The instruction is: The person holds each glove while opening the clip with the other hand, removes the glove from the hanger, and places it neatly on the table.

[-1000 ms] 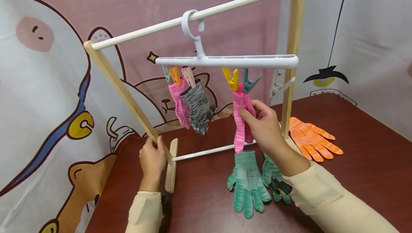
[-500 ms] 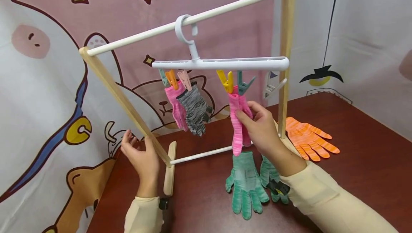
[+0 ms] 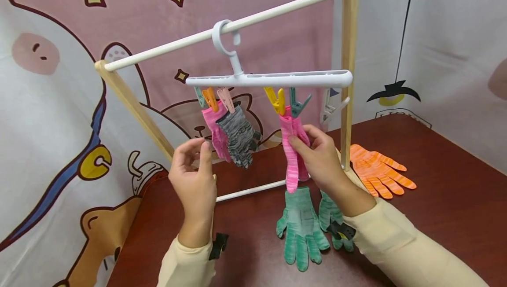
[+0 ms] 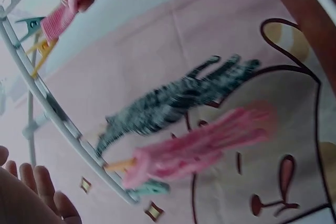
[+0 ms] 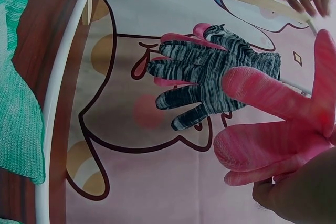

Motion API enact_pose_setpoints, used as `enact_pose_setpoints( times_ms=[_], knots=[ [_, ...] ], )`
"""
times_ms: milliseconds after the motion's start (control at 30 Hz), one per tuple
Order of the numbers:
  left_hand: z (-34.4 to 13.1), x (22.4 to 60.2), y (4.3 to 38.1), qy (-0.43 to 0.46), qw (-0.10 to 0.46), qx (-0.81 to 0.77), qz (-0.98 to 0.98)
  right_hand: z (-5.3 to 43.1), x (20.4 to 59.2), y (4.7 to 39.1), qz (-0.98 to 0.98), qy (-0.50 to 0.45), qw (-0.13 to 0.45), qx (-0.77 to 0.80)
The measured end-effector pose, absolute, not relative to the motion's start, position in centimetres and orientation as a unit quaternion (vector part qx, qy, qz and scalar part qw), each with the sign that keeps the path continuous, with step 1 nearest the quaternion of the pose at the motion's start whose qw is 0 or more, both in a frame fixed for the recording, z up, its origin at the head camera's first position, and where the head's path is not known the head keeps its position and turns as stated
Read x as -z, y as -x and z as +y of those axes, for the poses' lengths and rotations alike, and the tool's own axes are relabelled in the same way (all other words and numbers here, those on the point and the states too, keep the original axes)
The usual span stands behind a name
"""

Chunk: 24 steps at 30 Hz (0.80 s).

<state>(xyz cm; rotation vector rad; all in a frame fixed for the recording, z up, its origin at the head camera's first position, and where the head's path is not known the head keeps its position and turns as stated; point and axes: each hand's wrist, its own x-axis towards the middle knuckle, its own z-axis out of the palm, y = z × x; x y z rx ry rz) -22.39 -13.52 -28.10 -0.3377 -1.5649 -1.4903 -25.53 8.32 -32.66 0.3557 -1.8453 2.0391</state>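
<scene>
Left hand has let go of the rack's upright since a second ago and is now raised in front of the hanger's left end, thumb and fingers apart. Right hand's where it was, clamped on a pink glove below the hanger's right half, thumb across the front.

Biggest stuff first: cartoon-print curtain behind the hanger, then a reddish-brown bench below it. Standing on that is a rack with wooden uprights and white rails, and the white hanger is hooked over its top rail.

Gloves next. Below the hanger's right half, two green gloves, one flat with its fingers toward the person, the other partly hidden by the right arm. An orange glove lies on the bench too, off past the hanger's right end. Under the hanger's left half hang a gray striped glove and a second pink glove partly behind it.

Smallest bits are the clips, all along the hanger's underside. Left end: pale green, orange on the pink cuff, light pink on the gray cuff. Right half: yellow at the held glove's cuff, teal right beside it (can't tell if it's biting), then white hanging loose near the end.
</scene>
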Motion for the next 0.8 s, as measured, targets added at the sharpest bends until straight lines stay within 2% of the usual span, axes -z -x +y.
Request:
enact_pose_setpoints(
  times_ms=[200, 500, 800],
  knots=[
    [-11.8, 26.7, 23.2, 0.177, 0.399, 0.594, -0.676, 8.3, 32.8, 25.5, -0.651, -0.132, 0.177, -0.727],
    [-8.3, 22.9, 22.6, 0.212, 0.295, 0.571, -0.736, 8.1, 32.8, 25.4, -0.651, -0.133, 0.173, -0.727],
    [-6.3, 23.5, 26.0, 0.252, 0.223, 0.538, -0.773, 8.0, 32.9, 25.3, -0.656, -0.130, 0.168, -0.725]
  ],
)
